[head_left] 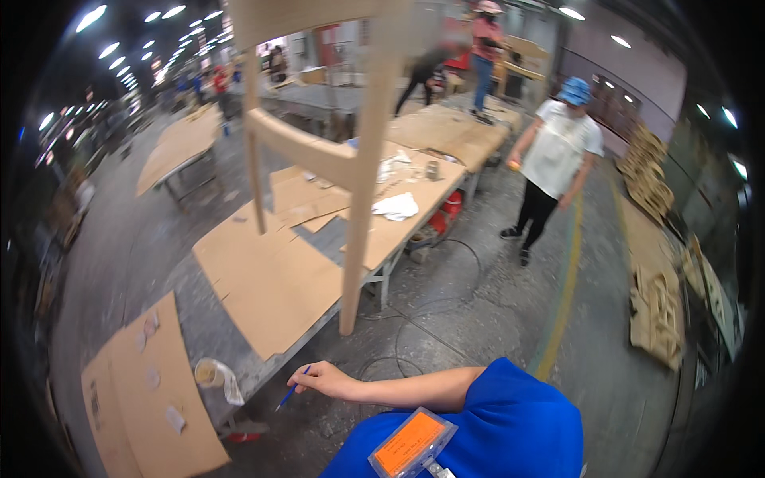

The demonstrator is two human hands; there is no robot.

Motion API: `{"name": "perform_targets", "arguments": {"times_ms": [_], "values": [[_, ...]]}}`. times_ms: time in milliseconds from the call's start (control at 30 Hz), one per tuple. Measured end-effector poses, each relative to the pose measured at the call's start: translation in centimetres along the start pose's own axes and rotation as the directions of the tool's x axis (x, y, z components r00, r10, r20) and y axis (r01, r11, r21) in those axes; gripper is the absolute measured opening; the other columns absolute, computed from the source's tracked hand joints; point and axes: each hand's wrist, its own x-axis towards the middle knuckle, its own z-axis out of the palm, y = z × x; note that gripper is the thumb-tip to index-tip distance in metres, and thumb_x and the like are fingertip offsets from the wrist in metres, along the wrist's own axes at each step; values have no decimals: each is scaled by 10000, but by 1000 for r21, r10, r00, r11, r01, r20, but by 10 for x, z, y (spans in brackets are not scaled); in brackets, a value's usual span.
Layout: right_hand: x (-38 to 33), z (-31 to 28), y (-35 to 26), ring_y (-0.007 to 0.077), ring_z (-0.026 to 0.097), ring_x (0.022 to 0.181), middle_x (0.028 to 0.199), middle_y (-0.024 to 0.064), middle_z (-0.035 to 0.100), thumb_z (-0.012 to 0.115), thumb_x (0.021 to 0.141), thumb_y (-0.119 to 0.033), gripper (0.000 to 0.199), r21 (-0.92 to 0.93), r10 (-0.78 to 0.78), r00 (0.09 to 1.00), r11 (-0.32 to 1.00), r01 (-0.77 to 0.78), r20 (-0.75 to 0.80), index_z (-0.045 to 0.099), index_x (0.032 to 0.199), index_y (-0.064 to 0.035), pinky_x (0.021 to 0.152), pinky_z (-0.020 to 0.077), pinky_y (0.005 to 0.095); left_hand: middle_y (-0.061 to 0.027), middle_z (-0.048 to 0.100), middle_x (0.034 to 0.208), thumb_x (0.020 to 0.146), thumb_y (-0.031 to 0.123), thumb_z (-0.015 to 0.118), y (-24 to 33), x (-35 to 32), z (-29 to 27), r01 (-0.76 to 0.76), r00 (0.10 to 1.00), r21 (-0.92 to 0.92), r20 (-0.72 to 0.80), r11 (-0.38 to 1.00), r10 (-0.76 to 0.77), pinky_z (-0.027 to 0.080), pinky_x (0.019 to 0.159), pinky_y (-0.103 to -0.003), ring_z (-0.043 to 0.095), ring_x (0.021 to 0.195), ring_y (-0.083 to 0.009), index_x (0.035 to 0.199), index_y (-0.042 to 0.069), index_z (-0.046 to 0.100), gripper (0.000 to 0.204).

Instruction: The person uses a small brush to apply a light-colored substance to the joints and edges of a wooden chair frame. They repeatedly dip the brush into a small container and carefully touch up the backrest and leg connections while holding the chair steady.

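My right hand (323,380) reaches leftward from a blue sleeve, its fingers pinching a slim blue pen-like stick (292,390) with a pale lower tip. Whether it is a pen or a small brush I cannot tell. Close in front of me rises a pale wooden chair frame (368,167), with legs and a cross rail showing; its top runs out of the picture. The near leg ends a little above my right hand, apart from it. My left hand is not visible. A tub (209,373) with a white cloth (231,385) over its side stands left of my hand.
Cardboard (267,279) covers the long worktable, where a white cloth (396,206) and a can (432,169) lie farther off. More cardboard (151,398) is at lower left. A person in a blue hat (562,151) stands at right. Hoses (434,311) cross the floor; wooden parts (657,311) are stacked beyond.
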Motion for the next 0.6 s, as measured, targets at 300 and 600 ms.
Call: {"name": "perform_targets", "arguments": {"times_ms": [300,600], "values": [[-91,-47,24,96,689,910,974,28,744,606,1084,-301,295,316,84,898,947,64,-432,747,1157,-52,865,553,256,-124,713,863,988,323,668,88,89,19,-321,895,104,358,941,266,535,711,-408,671,742,-246,1046,-8,701,338],[-134,-41,40,83,666,869,971,3,701,589,1091,-317,295,479,252,864,878,-15,-435,735,1151,-68,805,571,252,-125,718,844,973,325,674,102,70,80,-428,757,163,602,889,254,541,705,-410,679,729,-255,1022,-3,706,333]]}}
